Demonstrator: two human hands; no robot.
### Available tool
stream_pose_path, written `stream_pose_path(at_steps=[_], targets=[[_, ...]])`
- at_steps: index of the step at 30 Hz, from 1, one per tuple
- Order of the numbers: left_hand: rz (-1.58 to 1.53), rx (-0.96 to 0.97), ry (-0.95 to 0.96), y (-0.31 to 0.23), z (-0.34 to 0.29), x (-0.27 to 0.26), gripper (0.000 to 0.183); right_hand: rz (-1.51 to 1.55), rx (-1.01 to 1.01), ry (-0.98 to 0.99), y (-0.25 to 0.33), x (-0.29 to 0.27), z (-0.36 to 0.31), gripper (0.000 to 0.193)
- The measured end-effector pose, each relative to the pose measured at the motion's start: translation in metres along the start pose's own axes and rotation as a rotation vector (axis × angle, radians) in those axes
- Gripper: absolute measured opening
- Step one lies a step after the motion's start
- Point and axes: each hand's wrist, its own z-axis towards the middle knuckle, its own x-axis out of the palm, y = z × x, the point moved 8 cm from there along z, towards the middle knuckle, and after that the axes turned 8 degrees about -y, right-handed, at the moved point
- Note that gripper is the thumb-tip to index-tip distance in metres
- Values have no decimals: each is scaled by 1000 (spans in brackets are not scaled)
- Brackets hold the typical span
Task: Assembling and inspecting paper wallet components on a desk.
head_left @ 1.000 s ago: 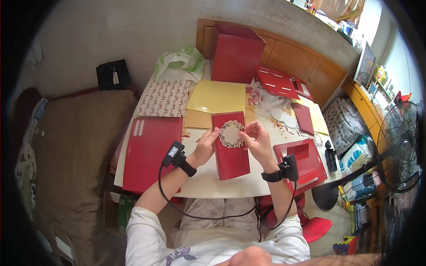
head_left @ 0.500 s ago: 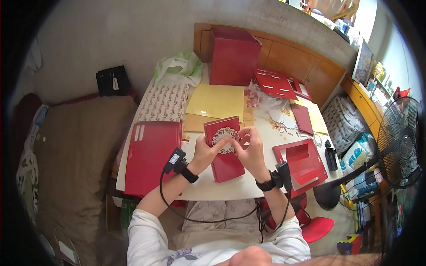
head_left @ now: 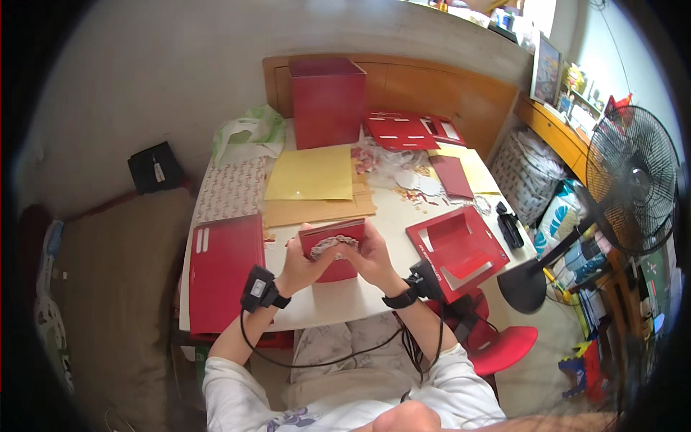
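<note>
A small red folded card or thin box (head_left: 338, 272) is held above the white table's near edge, tilted so its top edge shows. On its face sits a round, pale, lace-like cut-out ornament (head_left: 325, 248), partly hidden by my thumbs. My left hand (head_left: 305, 265) grips the card's left side, its thumb pressed on the ornament. Around the right side wraps my right hand (head_left: 374, 253), its thumb also lying on the ornament. The fingers behind the card are hidden.
Large red folders (head_left: 224, 277) lie left on the white table (head_left: 306, 308). Yellow sheets (head_left: 309, 175) lie beyond my hands; a red cut-out box sheet (head_left: 461, 252) lies right. A tall red box (head_left: 327, 104) stands at the back. A black fan (head_left: 633, 176) stands far right.
My right hand has gone from pinching at the ornament to gripping the card's side. The card is now tilted, with both thumbs on the ornament. The whole view has shifted.
</note>
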Motion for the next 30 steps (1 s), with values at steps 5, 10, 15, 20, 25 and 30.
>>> stream_pose_path(at_steps=[5, 10, 15, 20, 25, 30], targets=[[-93, -78, 149, -7, -6, 9, 42, -51, 80, 88, -18, -12, 0, 36], [-150, -174, 189, 8, -22, 10, 41, -9, 139, 126, -22, 0, -1, 30], [-60, -154, 203, 10, -25, 13, 41, -78, 43, -44, -21, -5, -3, 29], [34, -207, 94, 15, -29, 9, 29, -57, 21, -86, -18, -4, -5, 29], [127, -143, 232, -11, -18, 14, 25, 33, 187, -144, 6, -29, -5, 31], [223, -266, 822, -47, -13, 49, 30, -164, 485, 22, 60, -60, -33, 23]])
